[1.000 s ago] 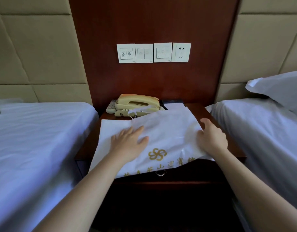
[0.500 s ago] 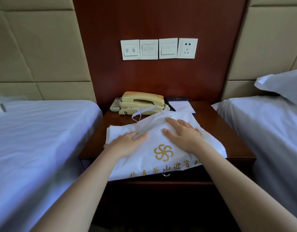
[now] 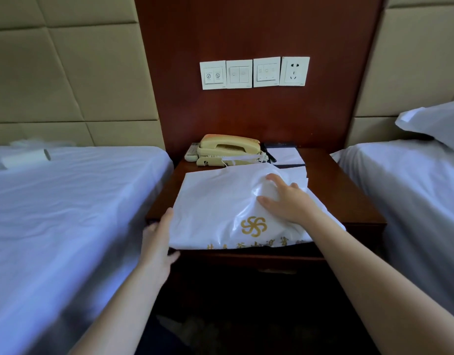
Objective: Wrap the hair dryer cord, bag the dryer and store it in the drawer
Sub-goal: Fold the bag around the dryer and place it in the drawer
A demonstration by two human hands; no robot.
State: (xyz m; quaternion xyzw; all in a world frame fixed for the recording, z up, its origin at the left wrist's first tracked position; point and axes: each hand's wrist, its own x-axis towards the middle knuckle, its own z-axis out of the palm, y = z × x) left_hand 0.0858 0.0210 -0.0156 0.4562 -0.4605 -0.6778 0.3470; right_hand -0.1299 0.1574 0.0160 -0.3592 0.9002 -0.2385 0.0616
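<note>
A white plastic bag point(image 3: 215, 201) with a gold logo lies on the dark wooden nightstand point(image 3: 348, 201), its front edge hanging over the drawer front point(image 3: 246, 260). My right hand point(image 3: 287, 201) lies on top of the bag, thumb and fingers curved round a bulge in it. The hair dryer and its cord are not visible. My left hand point(image 3: 156, 239) is at the bag's left front corner beside the nightstand edge, fingers straight along the bag's edge and thumb below it.
A beige telephone point(image 3: 228, 149), a remote point(image 3: 191, 153) and a notepad point(image 3: 284, 156) sit at the back of the nightstand. White-sheeted beds flank it on the left point(image 3: 67, 201) and on the right point(image 3: 412, 188). Switches and a socket point(image 3: 254, 73) are on the wall panel.
My left hand slid off the top of the bag down to its left front corner. My right hand moved further back on the bag and curled over a bulge.
</note>
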